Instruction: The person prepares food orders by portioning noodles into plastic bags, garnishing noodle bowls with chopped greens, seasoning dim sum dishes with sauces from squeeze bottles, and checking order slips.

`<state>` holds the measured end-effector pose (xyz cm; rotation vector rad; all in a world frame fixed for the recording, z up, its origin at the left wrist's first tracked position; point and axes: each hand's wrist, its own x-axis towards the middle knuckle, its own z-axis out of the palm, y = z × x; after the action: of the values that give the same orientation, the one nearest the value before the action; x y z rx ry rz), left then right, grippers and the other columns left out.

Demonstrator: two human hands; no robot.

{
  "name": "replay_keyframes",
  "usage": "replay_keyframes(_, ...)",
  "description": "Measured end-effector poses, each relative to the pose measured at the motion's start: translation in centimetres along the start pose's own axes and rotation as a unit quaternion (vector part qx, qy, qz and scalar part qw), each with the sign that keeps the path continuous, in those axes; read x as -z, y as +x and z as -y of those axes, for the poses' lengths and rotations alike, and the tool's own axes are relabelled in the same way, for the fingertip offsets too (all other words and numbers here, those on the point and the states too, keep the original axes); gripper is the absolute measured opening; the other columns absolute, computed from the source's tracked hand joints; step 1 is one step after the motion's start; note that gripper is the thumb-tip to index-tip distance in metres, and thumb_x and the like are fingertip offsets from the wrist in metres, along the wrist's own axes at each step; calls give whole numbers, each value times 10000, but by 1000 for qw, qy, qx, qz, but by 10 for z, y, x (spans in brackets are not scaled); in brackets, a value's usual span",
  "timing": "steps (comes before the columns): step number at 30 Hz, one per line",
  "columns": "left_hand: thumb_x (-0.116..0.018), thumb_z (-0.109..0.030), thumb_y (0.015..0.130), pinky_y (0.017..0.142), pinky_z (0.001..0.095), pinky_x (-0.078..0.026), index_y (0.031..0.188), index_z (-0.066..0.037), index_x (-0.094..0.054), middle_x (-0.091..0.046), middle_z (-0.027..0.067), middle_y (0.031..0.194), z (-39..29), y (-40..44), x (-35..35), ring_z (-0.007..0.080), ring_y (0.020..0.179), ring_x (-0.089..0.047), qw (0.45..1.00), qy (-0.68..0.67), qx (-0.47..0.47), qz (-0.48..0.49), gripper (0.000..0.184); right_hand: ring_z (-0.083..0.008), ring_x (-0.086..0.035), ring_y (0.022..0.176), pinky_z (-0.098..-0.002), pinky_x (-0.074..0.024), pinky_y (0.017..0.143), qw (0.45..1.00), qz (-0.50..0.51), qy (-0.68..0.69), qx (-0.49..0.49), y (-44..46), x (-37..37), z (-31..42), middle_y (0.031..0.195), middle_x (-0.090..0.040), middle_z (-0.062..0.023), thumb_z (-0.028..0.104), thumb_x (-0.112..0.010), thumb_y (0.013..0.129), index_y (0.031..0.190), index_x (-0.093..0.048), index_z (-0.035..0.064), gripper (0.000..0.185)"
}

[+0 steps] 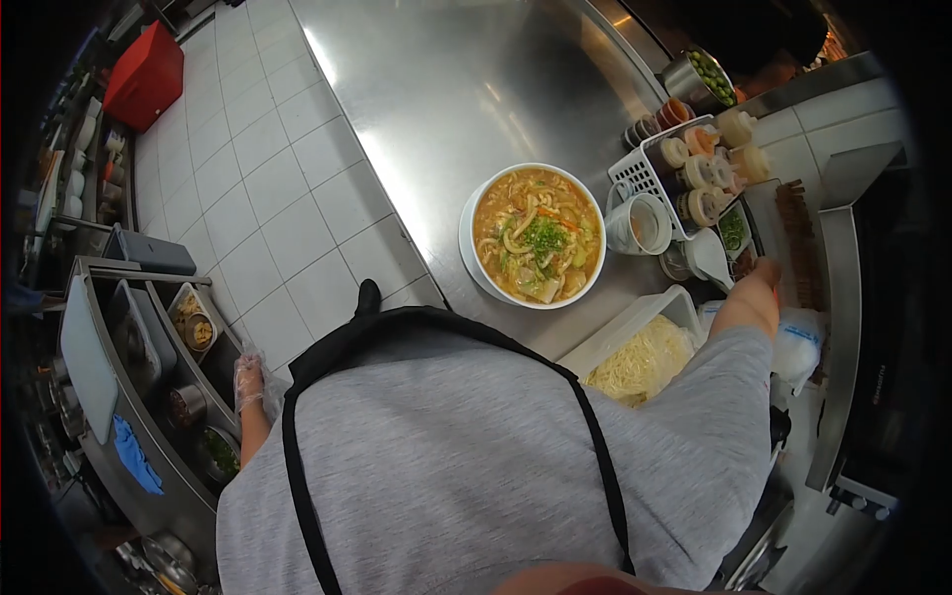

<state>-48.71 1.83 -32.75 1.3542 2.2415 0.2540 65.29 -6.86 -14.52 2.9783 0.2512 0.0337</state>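
A white bowl point(466, 248) of noodle soup point(521, 213) stands on the steel counter, with chopped green garnish heaped in the middle. My right hand point(760, 280) reaches past the bowl to small containers at the right; its fingertips are down by a dark reddish topping point(744, 263) and hidden from me. Beside them lies a tub of chopped green onions point(733, 230). At the left, my left hand point(249, 381), in a loose clear plastic glove, hangs beside the prep station, apart from the food pans. Its fingers look loosely extended, with nothing visible in them.
A white basket point(643, 171) of sauce bottles, a white pitcher point(638, 224) and a tub of pale noodles point(645, 359) crowd the right side. At left, the prep station point(218, 347) holds food pans and a blue glove point(136, 456). A red box point(145, 77) stands on the tiled floor.
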Motion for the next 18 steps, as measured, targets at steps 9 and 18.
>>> replay_keyframes(9,-537,-276,795,661,376,-440,893,14,-565,-602,183,791,31,24,-22,276,746,-587,999,-32,11,17,308,-239,-614,828,-379,-461,690,978,-201,42,41,-111,58,17,884,-635,-149,313,-457,872,883,-637,26,339)
replay_keyframes(18,-546,-281,779,671,367,-447,924,41,-570,-622,175,829,25,75,-73,278,770,-596,989,-79,-103,71,354,-217,-565,885,-282,-480,850,517,114,826,196,-254,156,111,1003,-540,-133,80,-578,826,1071,-461,-57,304)
